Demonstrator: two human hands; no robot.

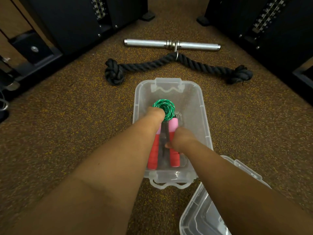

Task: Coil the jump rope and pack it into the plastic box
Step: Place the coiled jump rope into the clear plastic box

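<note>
While both hands grip it, the jump rope (165,126) sits inside the plastic box (201,116).

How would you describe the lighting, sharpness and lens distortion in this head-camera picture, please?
Head view: lighting is dim and warm, the weight machines nearly black; wide-angle distortion splays them outward and stretches the forearms; the metal bar shows bright glare; the plastic box catches soft reflections; the green rope coil and both hands, left and right, look slightly soft.
</note>
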